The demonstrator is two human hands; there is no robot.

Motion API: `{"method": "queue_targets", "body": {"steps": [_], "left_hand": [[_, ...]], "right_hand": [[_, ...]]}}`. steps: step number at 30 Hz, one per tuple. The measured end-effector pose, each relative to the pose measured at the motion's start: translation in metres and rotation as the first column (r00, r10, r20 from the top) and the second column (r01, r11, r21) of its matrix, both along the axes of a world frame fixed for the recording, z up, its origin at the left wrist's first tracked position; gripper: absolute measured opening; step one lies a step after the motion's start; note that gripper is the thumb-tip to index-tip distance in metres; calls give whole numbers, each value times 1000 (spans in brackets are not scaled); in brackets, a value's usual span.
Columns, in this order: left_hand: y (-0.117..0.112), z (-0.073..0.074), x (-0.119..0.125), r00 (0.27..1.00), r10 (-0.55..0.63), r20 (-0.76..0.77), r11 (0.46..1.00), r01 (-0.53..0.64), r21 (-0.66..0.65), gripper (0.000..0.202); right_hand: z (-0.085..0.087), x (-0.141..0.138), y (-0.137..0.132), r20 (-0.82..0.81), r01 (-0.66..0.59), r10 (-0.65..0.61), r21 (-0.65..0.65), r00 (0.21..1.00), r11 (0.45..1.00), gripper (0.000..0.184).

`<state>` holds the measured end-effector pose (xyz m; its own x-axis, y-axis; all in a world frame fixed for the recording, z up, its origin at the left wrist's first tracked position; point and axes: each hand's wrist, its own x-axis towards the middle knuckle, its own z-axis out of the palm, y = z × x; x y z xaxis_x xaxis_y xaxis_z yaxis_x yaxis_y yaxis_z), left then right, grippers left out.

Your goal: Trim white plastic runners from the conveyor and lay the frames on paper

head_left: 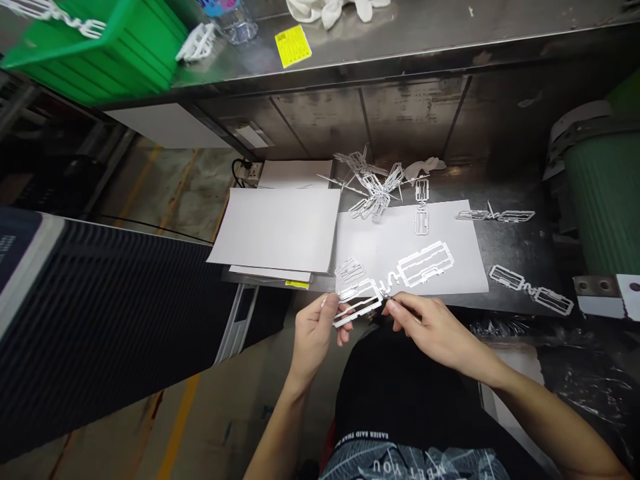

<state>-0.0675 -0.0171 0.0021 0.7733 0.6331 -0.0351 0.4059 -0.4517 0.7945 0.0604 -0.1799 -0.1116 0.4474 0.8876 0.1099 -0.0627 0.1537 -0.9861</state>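
Note:
My left hand point(316, 327) is closed on one end of a white plastic frame piece point(426, 265), thumb on top. The piece has two slotted rectangular frames joined by a thin curvy link. My right hand point(425, 323) pinches at that link near the left frame; a small dark bit shows at its fingertips, too small to name. Under the held piece, a loose white frame point(351, 269) lies on a white sheet point(465, 253). Similar joined frames lie to the right, one pair point(531, 289) near the front edge and another point(495, 215) behind it.
A tangled pile of white frames point(375, 190) lies at the back of the metal bench. Stacked white sheets point(280, 227) lie left. On the upper shelf are a green bin point(135, 53), a bottle point(240, 25) and a yellow label point(293, 47). A green cylinder point(605, 193) stands right.

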Motion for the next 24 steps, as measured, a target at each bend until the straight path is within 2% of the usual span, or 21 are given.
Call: {"method": "queue_targets", "body": {"steps": [4,7,10,12,14,19,24], "left_hand": [[14,-16,3,999,-28,-34,999,29,21,60],[35,-37,8,994,-101,-42,982,107,158,54],[60,-62,14,962,-238,-131,888,271,371,86],[75,-81,18,930,-300,-213,823,365,435,74],[87,-99,20,916,-310,-255,794,397,460,62],[106,-139,31,908,-297,-294,786,408,464,59],[118,-161,40,911,-282,-301,793,398,461,60]], "right_hand": [[-11,4,11,20,35,-35,-23,999,999,61],[-31,11,30,30,47,-44,-102,999,994,64],[-61,17,54,58,20,-11,-156,998,988,63],[-82,20,70,80,11,3,-167,997,986,62],[-102,24,83,101,7,11,-175,995,985,62],[-134,32,104,156,35,-6,-187,988,982,59],[-152,31,111,247,186,-141,-167,959,968,56]]}}
